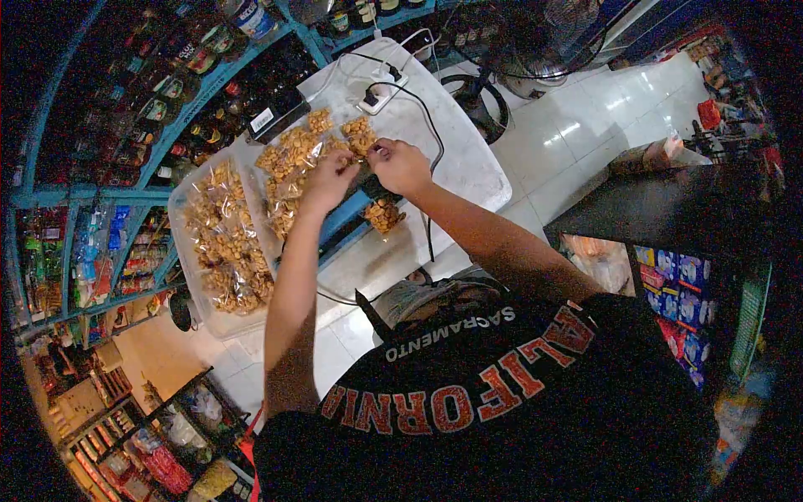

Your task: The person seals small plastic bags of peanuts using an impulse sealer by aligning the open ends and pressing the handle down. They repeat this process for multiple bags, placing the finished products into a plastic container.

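Note:
My left hand point(329, 178) and my right hand point(402, 166) are close together over the white table, fingers pinched. Between and just beyond them is a small clear bag of golden-brown snacks point(360, 131), its near edge apparently at my fingertips. Under my wrists lies a long blue and dark device point(343, 216), partly hidden by my left forearm. Another small snack bag point(384, 216) rests beside it, below my right hand. More filled bags point(284, 159) are heaped left of my left hand. A clear plastic tub point(186, 219) holds several further snack bags at the left.
The white table point(468, 159) carries a white power strip point(383, 94) with plugs and a black cable running down past my right hand. Blue shelves point(188, 113) with bottles stand at the left. A dark counter point(652, 209) is to the right, and a fan point(544, 58) stands behind.

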`<state>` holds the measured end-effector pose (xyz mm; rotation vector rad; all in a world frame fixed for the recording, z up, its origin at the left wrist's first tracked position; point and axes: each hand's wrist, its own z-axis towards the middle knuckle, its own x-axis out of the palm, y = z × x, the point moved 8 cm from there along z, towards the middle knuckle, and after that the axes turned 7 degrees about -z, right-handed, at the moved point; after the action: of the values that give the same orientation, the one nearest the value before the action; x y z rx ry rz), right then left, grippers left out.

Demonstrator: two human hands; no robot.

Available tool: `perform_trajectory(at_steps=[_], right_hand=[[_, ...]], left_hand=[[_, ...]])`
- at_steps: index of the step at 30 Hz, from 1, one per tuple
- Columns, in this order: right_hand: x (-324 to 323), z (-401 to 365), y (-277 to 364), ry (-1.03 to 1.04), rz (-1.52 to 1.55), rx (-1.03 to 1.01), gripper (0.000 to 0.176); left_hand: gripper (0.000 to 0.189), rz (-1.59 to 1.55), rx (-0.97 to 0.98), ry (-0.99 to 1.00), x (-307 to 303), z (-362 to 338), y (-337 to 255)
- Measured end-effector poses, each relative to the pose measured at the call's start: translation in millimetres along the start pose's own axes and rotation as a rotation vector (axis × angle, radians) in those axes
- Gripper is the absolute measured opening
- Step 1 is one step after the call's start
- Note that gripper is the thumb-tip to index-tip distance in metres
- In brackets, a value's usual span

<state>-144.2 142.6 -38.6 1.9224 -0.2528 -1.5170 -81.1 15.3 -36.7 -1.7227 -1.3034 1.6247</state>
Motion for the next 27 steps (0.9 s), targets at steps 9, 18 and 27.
perform_trajectory(at_steps=[9,18,27], right_hand=[[13.9,5.8,-9.4,0.189,0.033,0.093,0.032],[18.4,11.5,-5.1,0.164,0.026,0.005,0.026],[36.0,20.3,-15.5,0.12,0.032,-0.046,0.026]], left_hand=[[0.039,0.438,-0.128,-0.238,32.0,3.9,-3.9],[0.042,0.534,-0.146,-0.178,31.7,4.8,-8.4],[0.038,0.713,-0.011,-0.131,38.3,6.4,-20.7]])
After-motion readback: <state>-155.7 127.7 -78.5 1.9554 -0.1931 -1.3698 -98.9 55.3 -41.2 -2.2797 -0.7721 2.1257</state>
